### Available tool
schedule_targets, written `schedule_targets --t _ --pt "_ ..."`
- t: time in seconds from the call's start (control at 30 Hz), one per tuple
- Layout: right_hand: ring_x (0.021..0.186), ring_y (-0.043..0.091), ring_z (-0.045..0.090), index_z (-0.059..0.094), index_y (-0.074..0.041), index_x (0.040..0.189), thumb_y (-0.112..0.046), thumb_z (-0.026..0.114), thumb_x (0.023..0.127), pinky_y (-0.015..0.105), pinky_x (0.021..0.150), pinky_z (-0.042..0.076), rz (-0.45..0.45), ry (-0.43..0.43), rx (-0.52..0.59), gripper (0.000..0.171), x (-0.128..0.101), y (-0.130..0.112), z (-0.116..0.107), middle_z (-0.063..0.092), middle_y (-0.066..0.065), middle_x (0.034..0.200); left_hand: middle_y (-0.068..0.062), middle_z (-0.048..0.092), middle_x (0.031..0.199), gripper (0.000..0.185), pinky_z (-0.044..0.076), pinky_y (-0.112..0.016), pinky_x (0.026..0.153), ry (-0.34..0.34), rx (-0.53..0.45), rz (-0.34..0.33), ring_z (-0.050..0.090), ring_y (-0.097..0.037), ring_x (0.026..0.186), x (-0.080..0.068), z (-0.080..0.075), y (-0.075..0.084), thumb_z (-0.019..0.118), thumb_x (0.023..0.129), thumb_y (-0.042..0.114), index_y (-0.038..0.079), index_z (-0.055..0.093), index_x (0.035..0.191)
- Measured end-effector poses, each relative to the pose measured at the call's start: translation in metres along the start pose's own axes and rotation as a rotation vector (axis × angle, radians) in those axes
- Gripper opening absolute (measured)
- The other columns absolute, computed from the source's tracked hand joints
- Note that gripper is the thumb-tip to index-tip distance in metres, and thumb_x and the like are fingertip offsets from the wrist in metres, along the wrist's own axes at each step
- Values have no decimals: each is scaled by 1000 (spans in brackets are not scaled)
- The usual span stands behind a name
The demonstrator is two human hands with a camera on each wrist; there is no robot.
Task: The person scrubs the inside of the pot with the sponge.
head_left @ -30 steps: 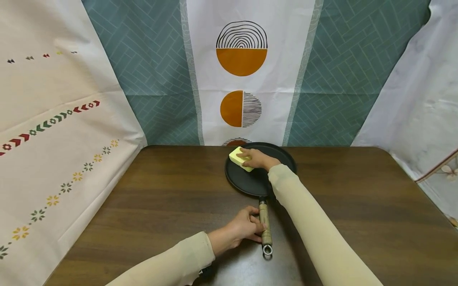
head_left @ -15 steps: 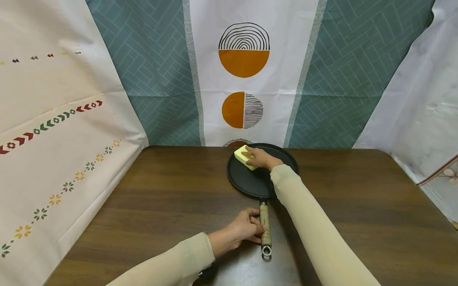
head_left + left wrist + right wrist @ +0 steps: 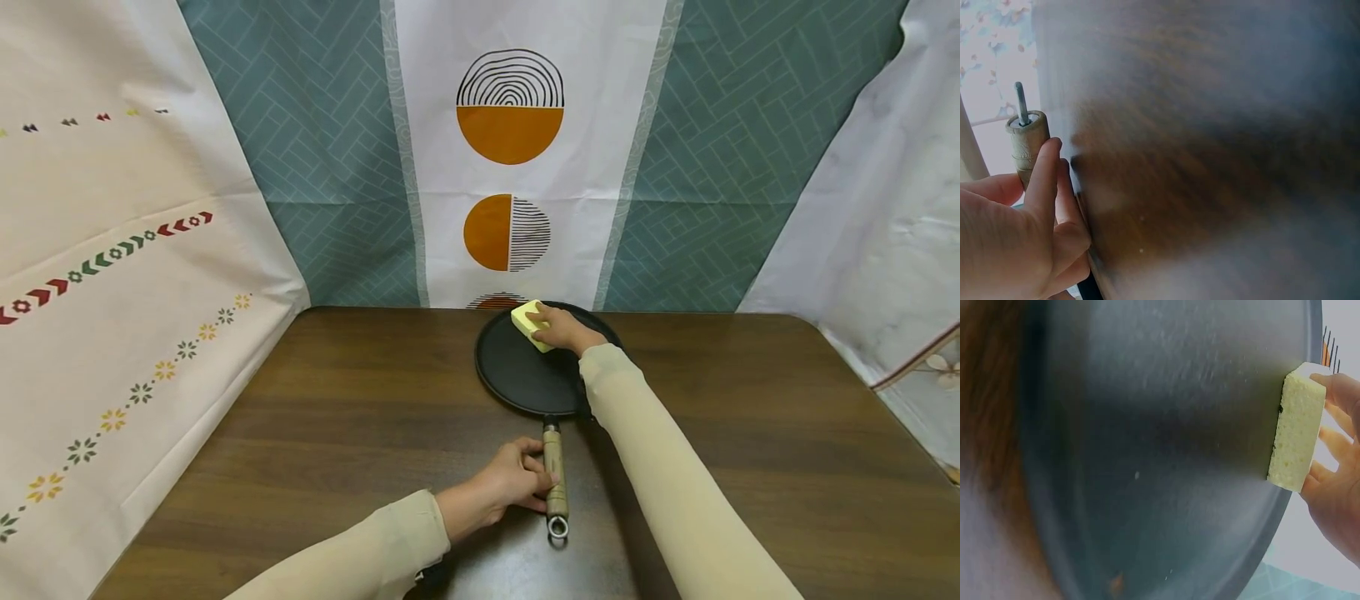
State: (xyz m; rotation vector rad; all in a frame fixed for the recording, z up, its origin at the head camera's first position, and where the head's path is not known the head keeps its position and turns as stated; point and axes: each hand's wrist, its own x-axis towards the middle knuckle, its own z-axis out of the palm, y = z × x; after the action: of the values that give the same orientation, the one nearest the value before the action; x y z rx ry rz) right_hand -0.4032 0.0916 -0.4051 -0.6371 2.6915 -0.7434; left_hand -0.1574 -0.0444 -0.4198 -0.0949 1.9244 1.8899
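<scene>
A flat black pan (image 3: 517,375) lies on the wooden table, its wooden handle (image 3: 553,458) pointing toward me and ending in a metal ring (image 3: 557,527). My left hand (image 3: 510,479) grips that handle from the left side, fingers and thumb around it; the left wrist view shows the handle's end (image 3: 1027,140) rising past the fingers. My right hand (image 3: 561,327) holds a pale yellow sponge (image 3: 528,323) against the far part of the pan. In the right wrist view the sponge (image 3: 1297,428) stands on the dark surface, with small pale specks on the pan nearby.
The brown table (image 3: 360,400) extends to both sides of the pan. Behind it hangs a green and white cloth (image 3: 345,167) with orange circles. A cream patterned cloth (image 3: 150,275) borders the left, a whitish one (image 3: 862,208) the right.
My right hand has slid the sponge to the right and slightly away from me across the pan. The left hand keeps its grip on the handle, and the pan stays nearly in place.
</scene>
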Motion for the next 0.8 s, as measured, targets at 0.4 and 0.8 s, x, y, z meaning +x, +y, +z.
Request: schedule_targets --t 0.4,0.8 --pt "142 37 20 34 -12 149 -22 56 96 49 112 29 63 13 23 58 6 23 -3 13 14 159 -16 51 92 53 60 -35 60 -8 3 -7 62 -25 72 0 1 1 64 85 -12 -9 40 133" --pt "141 43 17 31 -4 149 -19 53 99 53 111 30 54 33 -14 56 -14 21 -9 13 23 157 -16 52 92 54 61 -37 62 -11 15 -7 63 -25 73 -1 0 1 64 86 -11 -9 39 134"
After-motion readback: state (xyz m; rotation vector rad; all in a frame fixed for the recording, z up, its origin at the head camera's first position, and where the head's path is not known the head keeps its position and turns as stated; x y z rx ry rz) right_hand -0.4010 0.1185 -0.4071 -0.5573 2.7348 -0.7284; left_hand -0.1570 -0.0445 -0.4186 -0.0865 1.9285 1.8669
